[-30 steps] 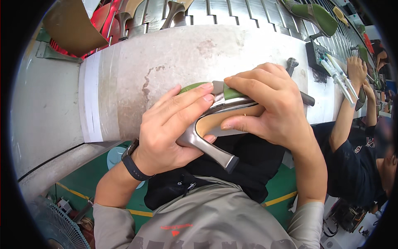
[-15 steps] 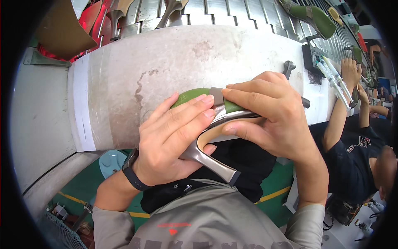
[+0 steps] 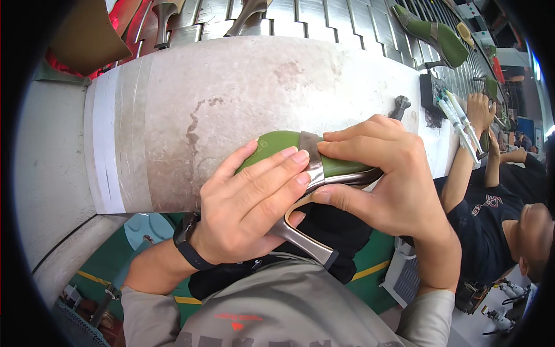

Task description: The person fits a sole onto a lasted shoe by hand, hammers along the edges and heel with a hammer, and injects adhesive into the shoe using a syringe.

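Observation:
Between my two hands is a high-heeled shoe on a green last [image 3: 277, 143], sole and metallic heel turned toward me. A grey-brown strap [image 3: 310, 146] crosses the green last. My left hand [image 3: 248, 199] lies over the forepart with its fingers close together, the thumb hidden underneath. Beside the strap, my right hand [image 3: 384, 173] pinches the shoe, fingers on top and thumb along the sole edge. The slim heel [image 3: 309, 244] points down toward my body, its dark tip near my shirt. A hammer's head [image 3: 400, 106] shows just beyond my right hand.
The pale stained worktable [image 3: 243, 81] runs across. Past it lies a slatted metal conveyor [image 3: 324, 20] carrying heels and another green shoe last [image 3: 442, 43]. Syringes [image 3: 459, 118] stand in a dark box [image 3: 432, 92] at right. A co-worker [image 3: 491, 220] sits at the right.
The shoe and both hands sit slightly lower and further right in view. The grip on the shoe stays much the same.

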Demonstrator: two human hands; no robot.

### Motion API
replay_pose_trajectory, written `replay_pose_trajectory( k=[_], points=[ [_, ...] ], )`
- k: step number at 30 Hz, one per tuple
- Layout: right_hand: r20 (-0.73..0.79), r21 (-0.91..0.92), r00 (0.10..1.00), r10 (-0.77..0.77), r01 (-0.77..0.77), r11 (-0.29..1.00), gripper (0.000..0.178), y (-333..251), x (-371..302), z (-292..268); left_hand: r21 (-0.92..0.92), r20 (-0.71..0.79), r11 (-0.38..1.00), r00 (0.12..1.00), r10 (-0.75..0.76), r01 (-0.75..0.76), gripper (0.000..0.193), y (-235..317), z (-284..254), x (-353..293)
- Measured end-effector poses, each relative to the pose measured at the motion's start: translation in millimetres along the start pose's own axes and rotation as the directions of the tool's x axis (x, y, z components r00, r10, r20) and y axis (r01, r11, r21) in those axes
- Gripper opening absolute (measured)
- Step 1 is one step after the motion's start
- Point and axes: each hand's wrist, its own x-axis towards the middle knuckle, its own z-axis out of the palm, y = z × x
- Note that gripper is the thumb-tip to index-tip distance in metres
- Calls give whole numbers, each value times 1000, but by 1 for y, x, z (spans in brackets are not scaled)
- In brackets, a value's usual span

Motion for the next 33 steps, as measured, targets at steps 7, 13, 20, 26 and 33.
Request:
replay_pose_trajectory(
  k=[7, 13, 20, 26, 33],
  points=[
    [155, -114, 984, 93, -76, 991, 55, -20, 16, -4, 19, -62, 1000, 998, 13, -12, 51, -2, 12, -10],
    [-38, -332, 989, -143, 122, 935, 69, 4, 0, 6, 280, -156, 957, 987, -36, 80, 74, 18, 48, -10],
    [-634, 212, 695, 340, -267, 940, 33, 118, -86, 19, 127, 158, 989, 983, -99, 79, 101, 30, 15, 18],
    [-549, -30, 822, 153, -202, 979, 42, 113, -100, 21, 135, 216, 983, 965, -150, 123, 88, 10, 36, 80],
    [-454, -377, 891, -32, -159, 913, 59, 107, -102, 26, 178, 330, 977, 929, -169, 115, 84, 6, 39, 88]
  ],
)
